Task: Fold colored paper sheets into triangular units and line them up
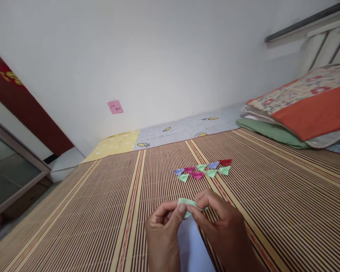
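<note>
Between both hands is a small light green piece of folded paper [187, 202]. My left hand [167, 223] pinches its left part between thumb and fingers. The right side of the same piece is pinched by my right hand [218, 217], whose fingers partly cover it. Beyond the hands, two rows of small folded paper pieces lie on the striped mat [102, 211]. Among them are a green piece [211, 173], a magenta piece [197, 175], a lavender piece [213, 165] and a red piece [225, 162]. Below the hands shows a pale blue surface [192, 245], partly hidden.
Folded bedding [314, 102] with orange, floral and green fabric is piled at the right. A checked cloth [181, 126] and a yellow cloth [113, 145] border the mat by the wall. A pink note [115, 107] is on the wall. A glass-fronted cabinet [14, 166] stands left.
</note>
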The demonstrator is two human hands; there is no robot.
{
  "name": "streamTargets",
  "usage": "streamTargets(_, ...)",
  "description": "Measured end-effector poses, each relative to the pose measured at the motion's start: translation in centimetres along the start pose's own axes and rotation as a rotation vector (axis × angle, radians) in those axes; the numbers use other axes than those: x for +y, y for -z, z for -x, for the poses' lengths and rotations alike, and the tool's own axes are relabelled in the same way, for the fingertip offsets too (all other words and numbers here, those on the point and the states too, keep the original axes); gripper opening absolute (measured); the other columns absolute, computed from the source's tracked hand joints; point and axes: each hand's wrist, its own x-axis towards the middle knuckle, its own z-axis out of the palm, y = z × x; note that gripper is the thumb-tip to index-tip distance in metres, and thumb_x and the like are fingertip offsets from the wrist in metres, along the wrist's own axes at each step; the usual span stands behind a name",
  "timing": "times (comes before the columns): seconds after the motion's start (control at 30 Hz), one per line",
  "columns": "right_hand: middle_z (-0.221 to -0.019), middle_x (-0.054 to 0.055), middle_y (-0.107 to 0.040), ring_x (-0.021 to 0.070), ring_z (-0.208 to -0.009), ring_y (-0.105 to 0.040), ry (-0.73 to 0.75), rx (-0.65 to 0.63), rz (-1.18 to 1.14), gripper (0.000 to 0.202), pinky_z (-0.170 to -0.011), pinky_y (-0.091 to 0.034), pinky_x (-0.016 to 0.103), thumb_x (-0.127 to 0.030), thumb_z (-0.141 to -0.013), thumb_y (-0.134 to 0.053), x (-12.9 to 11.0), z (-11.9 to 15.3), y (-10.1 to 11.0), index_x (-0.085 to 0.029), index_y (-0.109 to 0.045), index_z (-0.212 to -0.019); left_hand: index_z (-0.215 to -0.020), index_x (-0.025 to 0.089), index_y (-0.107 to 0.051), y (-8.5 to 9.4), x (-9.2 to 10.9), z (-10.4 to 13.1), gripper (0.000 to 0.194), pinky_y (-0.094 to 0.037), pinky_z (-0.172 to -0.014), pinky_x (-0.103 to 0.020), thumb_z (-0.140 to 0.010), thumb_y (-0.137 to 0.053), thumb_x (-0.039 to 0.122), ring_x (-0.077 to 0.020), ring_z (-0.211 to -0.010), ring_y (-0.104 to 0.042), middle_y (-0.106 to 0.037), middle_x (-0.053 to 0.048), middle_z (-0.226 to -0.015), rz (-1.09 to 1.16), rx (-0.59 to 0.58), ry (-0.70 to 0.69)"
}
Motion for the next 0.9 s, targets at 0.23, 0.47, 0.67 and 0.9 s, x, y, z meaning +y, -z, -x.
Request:
streamTargets(0.23, -0.072, -0.003, -0.060, 0.0160, -0.068, -0.060, -0.011, -0.058, 0.014, 0.025, -0.065, -0.044, 0.028, -0.021, -0.093, -0.064, -0.1, -0.1, 0.6, -0.022, -0.053, -0.071, -0.075, 0.015, -0.080, 0.1, 0.0, 0.1, 0.022, -0.055, -0.063, -0.022, -0.066, -0.093, 0.030, -0.0142, -0.066, -0.067, -0.076, -0.004, -0.072, 0.046, -0.022, 0.041)
streamTargets(0.47, -0.073, -0.002, -0.060, 0.0162, -0.071, -0.060, -0.003, -0.093, 0.014, 0.025, -0.067, -0.046, 0.028, -0.017, -0.093, -0.062, -0.6, -0.3, 0.9, -0.022, -0.052, -0.070, -0.075, 0.015, -0.079, -0.2, 0.1, -0.1, 0.021, -0.053, -0.063, -0.020, -0.064, -0.094, 0.027, -0.0123, -0.064, -0.066, -0.075, -0.003, -0.069, 0.087, -0.003, 0.050)
streamTargets(0.67, -0.082, 0.001, -0.069, 0.0193, -0.076, -0.068, -0.278, -0.046, -0.130, 0.015, -0.070, -0.053, 0.031, -0.022, -0.082, -0.073, -0.7, -0.2, 0.5, -0.023, -0.063, -0.092, -0.071, 0.015, -0.077, -0.7, 0.4, 0.0, 0.027, -0.051, -0.056, -0.019, -0.057, -0.096, 0.027, -0.0106, -0.058, -0.062, -0.071, -0.001, -0.065, 0.183, 0.060, 0.080)
streamTargets(0.9, -0.075, 0.001, -0.071, 0.0184, -0.067, -0.068, -0.418, -0.082, -0.351, 0.019, -0.062, -0.055, 0.030, -0.030, -0.084, -0.073, 0.0, -0.4, 1.2, -0.021, -0.062, -0.097, -0.071, 0.015, -0.074, -0.7, 0.5, -0.2, 0.030, -0.051, -0.055, -0.022, -0.055, -0.096, 0.027, -0.0125, -0.056, -0.063, -0.071, -0.001, -0.063, 0.217, 0.077, 0.084)
